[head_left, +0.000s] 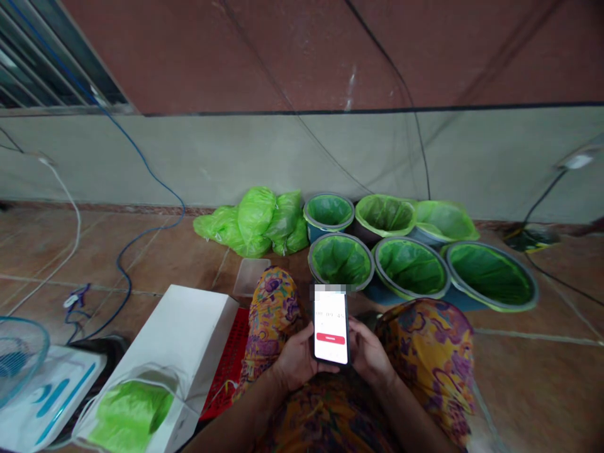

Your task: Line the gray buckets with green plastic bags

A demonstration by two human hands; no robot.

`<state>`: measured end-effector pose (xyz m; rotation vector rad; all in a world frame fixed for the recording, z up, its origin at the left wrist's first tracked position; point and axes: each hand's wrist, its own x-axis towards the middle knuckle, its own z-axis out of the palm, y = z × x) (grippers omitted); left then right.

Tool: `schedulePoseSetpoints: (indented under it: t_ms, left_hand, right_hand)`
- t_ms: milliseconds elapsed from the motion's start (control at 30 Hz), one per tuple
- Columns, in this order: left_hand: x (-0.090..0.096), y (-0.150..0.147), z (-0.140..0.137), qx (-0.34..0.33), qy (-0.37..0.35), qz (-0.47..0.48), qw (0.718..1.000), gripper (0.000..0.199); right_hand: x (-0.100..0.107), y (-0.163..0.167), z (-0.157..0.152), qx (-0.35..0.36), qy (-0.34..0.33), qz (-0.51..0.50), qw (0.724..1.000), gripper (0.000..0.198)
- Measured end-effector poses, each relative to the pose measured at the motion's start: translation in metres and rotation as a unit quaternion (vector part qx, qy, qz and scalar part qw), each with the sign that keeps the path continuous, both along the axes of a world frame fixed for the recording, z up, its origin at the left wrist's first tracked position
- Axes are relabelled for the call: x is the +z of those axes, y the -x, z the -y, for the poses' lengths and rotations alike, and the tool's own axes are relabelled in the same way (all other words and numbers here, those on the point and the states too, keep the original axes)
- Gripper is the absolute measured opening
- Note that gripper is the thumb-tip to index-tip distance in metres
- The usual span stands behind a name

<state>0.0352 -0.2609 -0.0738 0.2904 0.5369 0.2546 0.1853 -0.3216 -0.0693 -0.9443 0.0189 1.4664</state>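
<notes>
A smartphone (330, 349) is held upright between my two hands, its lit screen facing me. The screen is white with a red button and digits that look like a timer; its top edge is blurred out. My left hand (298, 357) wraps the phone's left side, with fingers reaching under its lower edge. Against the right side rests my right hand (370, 352), fingers closed around the edge and partly hidden behind it. Both forearms lie over patterned yellow and purple clothing (425, 352) covering my knees.
Several bins lined with green bags, such as a front bin (340, 259), stand ahead near the wall. Filled green bags (257, 217) lie left of them. Nearer left are a clear tray (250, 277), white box (184, 321), red basket (226, 358), fan (19, 358) and blue cable (127, 251).
</notes>
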Motion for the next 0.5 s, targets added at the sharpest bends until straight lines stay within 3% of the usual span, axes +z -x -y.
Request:
schedulePoseSetpoints:
  t_ms: [500]
  left_hand:
    - [0.0013, 0.0002, -0.0006, -0.002, 0.006, -0.004, 1.0, 0.051]
  right_hand:
    - [-0.0014, -0.0006, 0.0009, -0.017, -0.004, 0.001, 1.0, 0.024]
